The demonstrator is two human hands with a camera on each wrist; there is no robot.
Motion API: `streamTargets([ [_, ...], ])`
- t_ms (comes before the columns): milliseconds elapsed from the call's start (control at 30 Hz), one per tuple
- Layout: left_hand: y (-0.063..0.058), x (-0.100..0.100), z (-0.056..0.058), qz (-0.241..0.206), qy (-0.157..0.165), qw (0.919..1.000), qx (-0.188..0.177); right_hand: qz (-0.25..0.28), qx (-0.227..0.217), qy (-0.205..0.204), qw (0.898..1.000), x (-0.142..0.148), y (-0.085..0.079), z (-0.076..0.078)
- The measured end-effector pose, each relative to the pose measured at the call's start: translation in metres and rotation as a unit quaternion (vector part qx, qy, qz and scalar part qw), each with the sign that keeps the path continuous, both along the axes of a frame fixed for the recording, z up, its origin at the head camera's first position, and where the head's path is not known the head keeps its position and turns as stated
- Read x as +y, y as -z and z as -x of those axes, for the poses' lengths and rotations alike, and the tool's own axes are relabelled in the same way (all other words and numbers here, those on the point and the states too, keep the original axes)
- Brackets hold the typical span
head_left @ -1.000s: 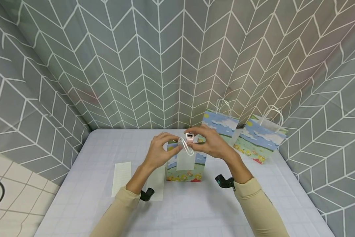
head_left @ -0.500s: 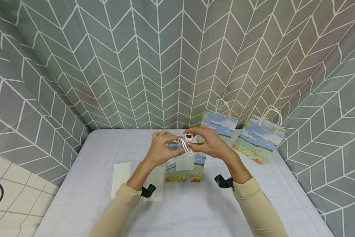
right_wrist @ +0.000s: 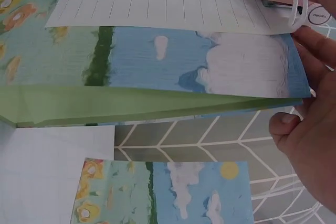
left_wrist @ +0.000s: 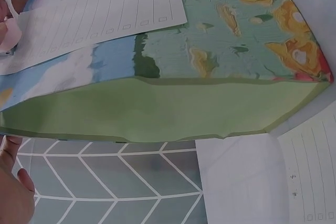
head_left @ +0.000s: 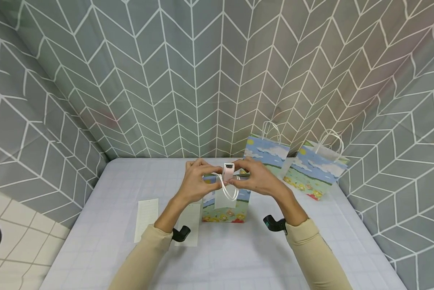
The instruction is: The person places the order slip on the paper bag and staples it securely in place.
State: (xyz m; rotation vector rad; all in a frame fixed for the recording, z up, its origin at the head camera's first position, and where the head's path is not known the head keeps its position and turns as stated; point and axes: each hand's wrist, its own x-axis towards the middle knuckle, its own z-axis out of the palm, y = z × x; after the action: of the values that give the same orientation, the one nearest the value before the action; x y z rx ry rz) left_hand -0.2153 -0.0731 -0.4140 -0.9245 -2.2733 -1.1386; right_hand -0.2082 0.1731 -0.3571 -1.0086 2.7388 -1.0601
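A paper gift bag with a sky-and-flowers print stands in front of me. A lined paper slip lies against its front face, and a white cord handle hangs over it. My left hand pinches a small pink stapler at the bag's top edge; it also shows in the right wrist view, over the slip's upper end. My right hand pinches the bag's top right edge, with fingers behind it. The stapler's mouth is partly hidden by the hands.
Two matching gift bags, one upright bag and another bag, stand at the back right. Several more paper slips lie on the left, such as a slip beside my left forearm. A patterned curtain encloses the white table.
The stapler has shifted slightly left toward my left fingers and turned so that more of its body shows. My right index finger has drawn back off its top; the handle loop swings lower.
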Motion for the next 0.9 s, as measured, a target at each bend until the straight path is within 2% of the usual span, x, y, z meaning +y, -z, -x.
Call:
streamTargets([
  [467, 0.0005, 0.0006, 0.0014, 0.002, 0.008, 0.9999, 0.008, 0.01, 0.048, 0.002, 0.999, -0.0045, 0.0049, 0.0005],
  [900, 0.0027, 0.0017, 0.0038, 0.0, 0.01, 0.9986, 0.053, 0.004, 0.072, -0.002, 0.997, -0.006, 0.0082, -0.0001],
])
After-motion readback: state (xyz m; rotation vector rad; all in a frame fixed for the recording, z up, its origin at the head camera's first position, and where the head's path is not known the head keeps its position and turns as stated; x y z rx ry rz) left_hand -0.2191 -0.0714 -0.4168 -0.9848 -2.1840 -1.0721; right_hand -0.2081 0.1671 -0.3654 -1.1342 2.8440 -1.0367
